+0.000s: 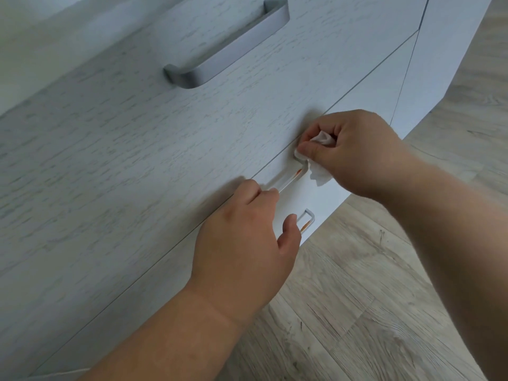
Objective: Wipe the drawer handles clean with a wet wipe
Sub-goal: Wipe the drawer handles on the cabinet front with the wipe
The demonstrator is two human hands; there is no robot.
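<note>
Three silver bar handles sit on a white wood-grain chest of drawers (137, 149). The top handle (228, 45) is free. At the right end of the middle handle (286, 181), my right hand (351, 149) pinches a crumpled white wet wipe (319, 171) against the metal. An orange smear shows on that handle near the wipe. My left hand (247, 237) grips the middle handle's left end with curled fingers. The bottom handle (306, 220) peeks out beside my left thumb, also with an orange mark; most of it is hidden by the hand.
Light wood-plank floor (371, 312) fills the lower right. The chest's right side panel (445, 50) ends near the upper right, where the floor continues.
</note>
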